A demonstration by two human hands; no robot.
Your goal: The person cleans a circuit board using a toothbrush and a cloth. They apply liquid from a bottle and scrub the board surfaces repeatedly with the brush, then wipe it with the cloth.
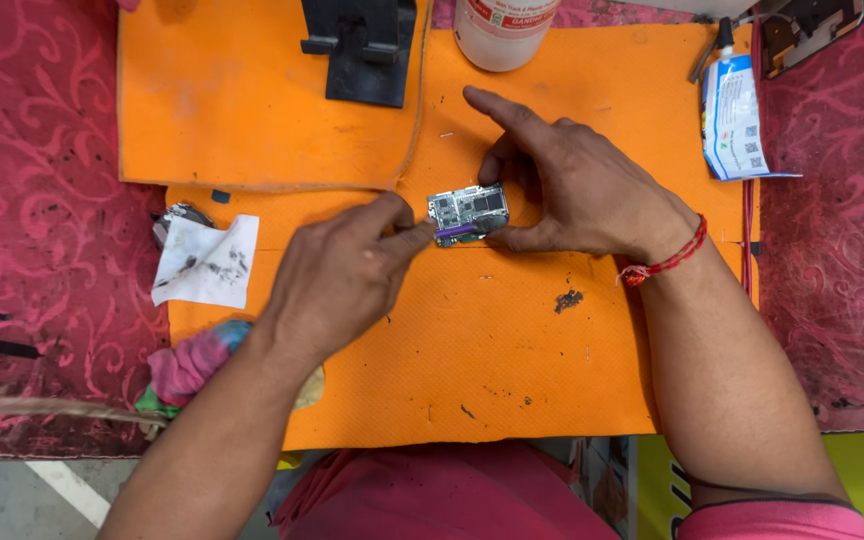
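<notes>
Near the middle of the orange textured work mat [472,330] lies a small, flat, silvery-green circuit board [467,212] crowded with tiny components. The right hand [577,190] steadies it, thumb and curled fingers closed lightly against its right edge while the forefinger points away, free. The left hand [337,275] pinches a thin purple-tipped tool [457,231] between thumb and forefinger, its tip resting along the board's lower edge.

By its look the board is very light, stiff and brittle (easily nudged across the mat, easily cracked if flexed), so the bare edges seem the safest place to hold it, clear of the soldered parts.

At the top edge of the mat stands a white plastic bottle [502,30] with a red-banded label. To the far right lies a flattened white and blue tube [732,120] with small square printed codes, its nozzle toward the top. Left of the hands sits a white paper scrap [207,262] smudged with dark marks, and below it a bunched pink and teal cloth [192,362]. A black angular stand [364,45] sits at the top, left of the bottle.
</notes>
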